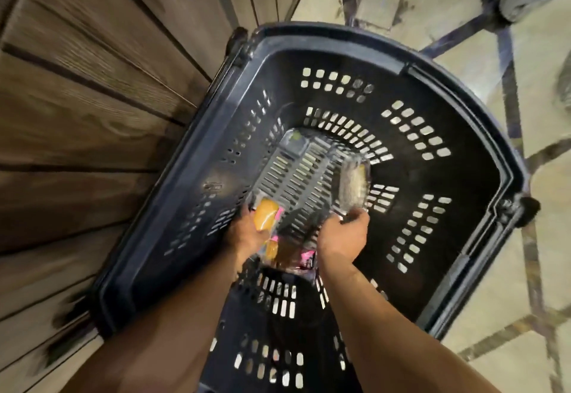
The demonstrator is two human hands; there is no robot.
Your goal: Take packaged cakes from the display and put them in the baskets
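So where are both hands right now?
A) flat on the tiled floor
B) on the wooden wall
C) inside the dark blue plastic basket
C: the left hand grips a yellow cake in clear wrap and the right hand grips a clear plastic cake pack, both down inside the dark blue plastic basket.

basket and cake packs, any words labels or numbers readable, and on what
Nothing is readable.
Pink label on the cake pack in the left hand: blurred.
Clear pack in the right hand: no label shows.
Small mark on the basket wall: blurred.
Sticker on the basket floor: blurred.
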